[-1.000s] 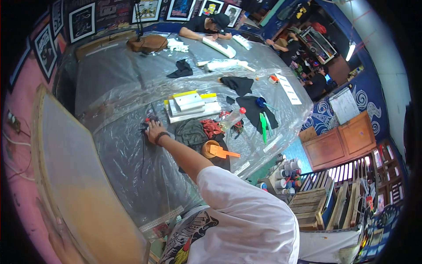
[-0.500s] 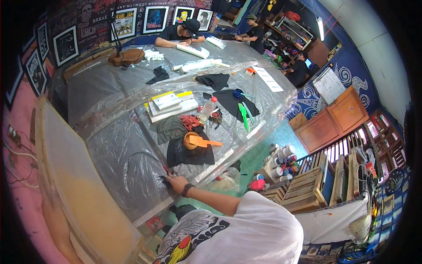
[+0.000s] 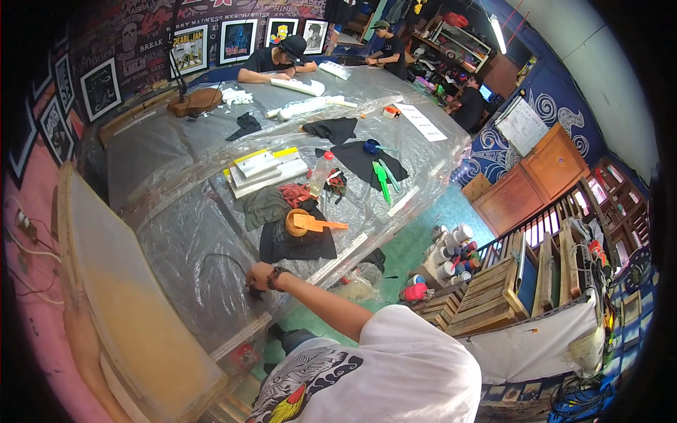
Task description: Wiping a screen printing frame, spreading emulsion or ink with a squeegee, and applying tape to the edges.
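Observation:
At the left, a large wood-framed screen [image 3: 130, 282] with pale mesh stands on edge, leaning. My left hand [image 3: 76, 310] is closed at its outer edge; most of the fingers are hidden. My right hand [image 3: 261, 276] reaches over the near part of the plastic-covered table [image 3: 166, 233], fingers closed on a small dark cloth [image 3: 255, 292] against the plastic. A thin dark cord [image 3: 218, 256] curves up to this hand. Just beyond lies a black cloth [image 3: 282, 247] carrying an orange tub [image 3: 296, 224] with an orange spatula [image 3: 321, 225] across it.
White blocks [image 3: 264, 173], a clear red-capped bottle [image 3: 321, 176] and grey and red rags lie mid-table. A green tool [image 3: 382, 182] is farther right. Co-workers [image 3: 282, 63] sit at the far side. Paint pots [image 3: 448, 257] and wooden frames [image 3: 486, 296] stand off the right edge.
My right hand has moved left and slightly up, with the dark cloth under its fingers. A red piece visible beside it earlier is now hidden. The view has shifted slightly; my left hand stays at the screen.

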`<state>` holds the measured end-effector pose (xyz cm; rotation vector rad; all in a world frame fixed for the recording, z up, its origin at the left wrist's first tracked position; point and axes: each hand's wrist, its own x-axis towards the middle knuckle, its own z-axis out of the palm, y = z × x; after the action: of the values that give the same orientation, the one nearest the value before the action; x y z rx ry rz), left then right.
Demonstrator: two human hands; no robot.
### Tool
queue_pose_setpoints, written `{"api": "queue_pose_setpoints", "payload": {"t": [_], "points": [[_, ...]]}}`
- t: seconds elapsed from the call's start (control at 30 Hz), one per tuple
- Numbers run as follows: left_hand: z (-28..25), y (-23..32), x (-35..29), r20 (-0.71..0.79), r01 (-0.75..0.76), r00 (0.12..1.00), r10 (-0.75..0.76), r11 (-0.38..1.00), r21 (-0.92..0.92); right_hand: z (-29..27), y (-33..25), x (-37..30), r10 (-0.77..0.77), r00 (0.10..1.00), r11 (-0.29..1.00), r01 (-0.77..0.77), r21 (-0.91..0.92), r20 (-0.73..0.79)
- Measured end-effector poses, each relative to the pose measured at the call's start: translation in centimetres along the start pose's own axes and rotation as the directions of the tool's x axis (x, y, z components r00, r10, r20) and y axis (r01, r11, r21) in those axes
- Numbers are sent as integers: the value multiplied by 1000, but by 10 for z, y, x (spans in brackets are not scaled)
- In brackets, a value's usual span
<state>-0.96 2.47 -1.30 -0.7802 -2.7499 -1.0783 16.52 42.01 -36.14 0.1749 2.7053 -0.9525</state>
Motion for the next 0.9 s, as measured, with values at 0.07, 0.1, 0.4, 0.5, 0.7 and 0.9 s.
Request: {"api": "queue_pose_setpoints", "payload": {"t": [0.07,0.1,0.4,0.5,0.7,0.9], "points": [[-1,2,1,7,-18,1000,18,1000,16,8,4,14,-15,984,996,-1,-90,-176],[-1,1,0,9,-10,1000,10,1000,8,27,5,18,-38,937,993,-4,-119,-346],[-2,17,-10,7,126,992,-126,990,-58,83,-30,-29,-137,951,942,38,-334,-277],[-15,13,-15,4,175,984,-175,981,83,63,-43,-36,-189,900,977,130,-172,-392],[-6,39,1,8,279,960,-280,960,19,78,-32,-22,-150,936,949,46,-312,-318],[6,43,2,-76,302,950,-303,953,-22,25,0,91,-99,909,926,-64,-371,-405]]}}
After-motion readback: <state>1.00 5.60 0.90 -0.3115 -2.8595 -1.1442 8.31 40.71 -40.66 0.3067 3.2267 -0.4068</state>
